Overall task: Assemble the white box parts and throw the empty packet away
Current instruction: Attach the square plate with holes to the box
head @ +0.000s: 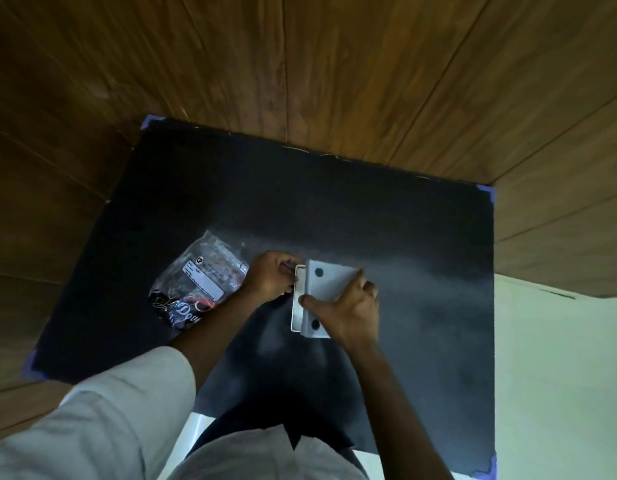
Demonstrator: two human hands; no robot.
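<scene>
Right hand lies over the white box part, thumb on its near left edge and fingers curled round its far right side, clamped on it. This part is a flat white piece with two dark round holes, one near the top, one near the bottom. Left hand is closed on a second white piece, a thin frame that sits against the left edge of the holed part; fingers pinch the frame's top left corner. The two pieces touch along that edge, both held just above or on the black mat; cannot tell which.

The packet, clear crinkled plastic with a white label, lies on the mat just left of the left wrist, not touched. Whether it is empty cannot be told.

Mat corners carry blue tape. Wood panels stand behind the mat. A pale sleeve covers the left upper arm.
</scene>
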